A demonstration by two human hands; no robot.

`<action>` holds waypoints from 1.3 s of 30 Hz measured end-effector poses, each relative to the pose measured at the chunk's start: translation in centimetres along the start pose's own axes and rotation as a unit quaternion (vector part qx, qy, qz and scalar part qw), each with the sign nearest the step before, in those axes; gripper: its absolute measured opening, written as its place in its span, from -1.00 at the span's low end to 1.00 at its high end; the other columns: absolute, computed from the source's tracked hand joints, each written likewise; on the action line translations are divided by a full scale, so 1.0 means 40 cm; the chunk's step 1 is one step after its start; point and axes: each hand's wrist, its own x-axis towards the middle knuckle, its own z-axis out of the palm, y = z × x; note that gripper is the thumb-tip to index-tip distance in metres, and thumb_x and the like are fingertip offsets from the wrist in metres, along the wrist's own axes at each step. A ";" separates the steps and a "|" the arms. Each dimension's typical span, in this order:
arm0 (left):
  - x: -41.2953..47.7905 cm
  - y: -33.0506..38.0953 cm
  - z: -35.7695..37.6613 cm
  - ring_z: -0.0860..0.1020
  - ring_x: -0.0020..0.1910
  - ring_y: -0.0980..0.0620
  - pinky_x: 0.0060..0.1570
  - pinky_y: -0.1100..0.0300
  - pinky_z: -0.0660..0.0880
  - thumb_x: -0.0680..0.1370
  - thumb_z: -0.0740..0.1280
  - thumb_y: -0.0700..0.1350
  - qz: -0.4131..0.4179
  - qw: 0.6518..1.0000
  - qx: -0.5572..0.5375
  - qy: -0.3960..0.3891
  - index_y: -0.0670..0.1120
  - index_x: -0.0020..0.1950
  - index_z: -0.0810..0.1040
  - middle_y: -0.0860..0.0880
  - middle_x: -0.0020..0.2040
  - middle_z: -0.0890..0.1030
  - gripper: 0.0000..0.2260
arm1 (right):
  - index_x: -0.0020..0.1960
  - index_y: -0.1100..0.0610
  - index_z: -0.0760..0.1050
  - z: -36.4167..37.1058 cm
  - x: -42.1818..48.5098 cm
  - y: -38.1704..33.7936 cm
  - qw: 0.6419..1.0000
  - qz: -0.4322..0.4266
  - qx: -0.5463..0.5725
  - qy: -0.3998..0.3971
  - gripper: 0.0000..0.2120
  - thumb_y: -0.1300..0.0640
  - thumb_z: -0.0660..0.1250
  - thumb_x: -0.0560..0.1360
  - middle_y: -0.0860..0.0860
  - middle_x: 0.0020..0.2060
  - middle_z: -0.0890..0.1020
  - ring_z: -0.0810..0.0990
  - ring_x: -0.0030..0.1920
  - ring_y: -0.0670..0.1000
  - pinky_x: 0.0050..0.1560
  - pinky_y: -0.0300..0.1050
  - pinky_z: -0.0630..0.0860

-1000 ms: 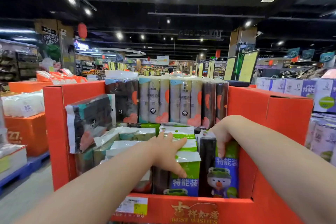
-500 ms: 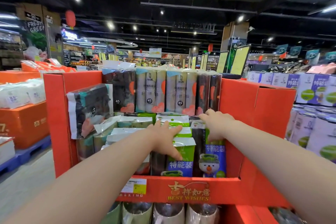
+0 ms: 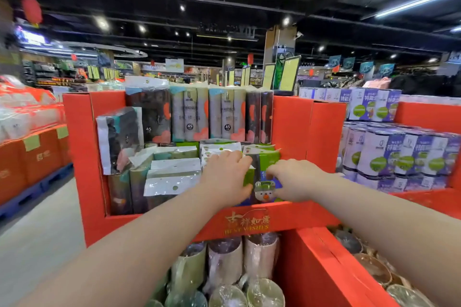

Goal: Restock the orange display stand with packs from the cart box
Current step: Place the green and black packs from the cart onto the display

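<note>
I have both hands on one green-and-blue pack (image 3: 265, 183), the one with the cartoon snowman face, which stands upright at the front right corner of the upper tier of the orange display stand (image 3: 82, 157), just behind the front lip (image 3: 247, 222). My left hand (image 3: 225, 177) is curled over the pack's top left edge. My right hand (image 3: 291, 179) cups its right side, fingers bent onto the printed front. Neither is spread wide; both are closed on this pack. I judge the two-sided hold is there to square the soft pack so that its label faces the aisle and it sits flush against the lip, rather than to carry it. Behind it, the tall roll packs (image 3: 189, 117) line the back edge upright, so the low front row does not hide them. The white-topped packs (image 3: 174, 172) lie stacked at mid-shelf, to the left of my pack. In the lower tier the wrapped rolls (image 3: 224, 257) stand on end. A neighbouring stand to the right holds purple-and-green packs (image 3: 399, 154). The cart box is not in view, so I cannot tell how much stock is left. The step in hand looks like seating and facing this pack.
</note>
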 end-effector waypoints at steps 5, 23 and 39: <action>-0.164 0.029 0.023 0.50 0.08 -0.16 0.00 0.01 0.41 0.44 0.17 0.11 0.043 0.999 -0.018 0.003 -0.08 0.17 0.51 -0.08 0.08 0.53 -0.59 | 0.21 0.03 0.44 0.055 -0.098 -0.088 0.998 -0.055 0.019 -0.039 -0.66 -0.05 0.29 0.48 0.04 0.18 0.54 0.52 0.20 0.13 0.08 -0.05 0.46; -0.755 0.239 -0.047 0.42 0.26 -0.13 0.18 0.00 0.36 0.51 0.23 0.17 -0.307 0.929 0.031 -0.203 -0.05 0.35 0.35 -0.07 0.24 0.44 -0.52 | 0.34 0.10 0.38 0.307 -0.472 -0.380 0.933 -0.311 0.083 -0.162 -0.54 -0.03 0.28 0.49 0.10 0.28 0.50 0.48 0.28 0.14 0.22 0.00 0.48; -1.535 0.419 -0.117 0.40 0.29 -0.18 0.24 -0.08 0.37 0.52 0.23 0.07 -0.563 0.736 0.006 -0.376 -0.04 0.39 0.34 -0.13 0.32 0.43 -0.54 | 0.39 -0.04 0.33 0.105 -0.737 -0.884 0.838 -0.518 0.146 -0.092 -0.52 -0.07 0.28 0.49 -0.04 0.33 0.44 0.44 0.30 0.05 0.23 -0.04 0.43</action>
